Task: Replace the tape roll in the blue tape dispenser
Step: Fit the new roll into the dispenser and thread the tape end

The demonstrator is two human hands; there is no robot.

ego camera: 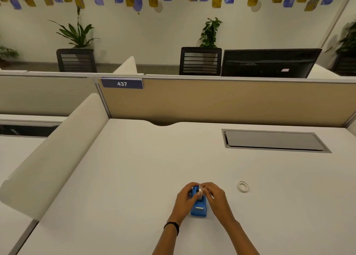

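The blue tape dispenser (199,208) stands on the white desk (134,177), its cutter end toward me. My left hand (185,198) grips its left side, thumb across the top. My right hand (213,196) closes from the right, fingertips pinching a clear tape roll (201,189) that sits at the dispenser's top; how deep the roll sits is hidden by my fingers. A second, thin white tape ring (242,186) lies flat on the desk, a hand's width right of my right hand.
A grey cable hatch (273,140) is set into the desk at the back right. A tan partition (221,100) closes the far edge and a curved white divider (54,148) runs along the left. Chairs, a monitor and plants stand beyond.
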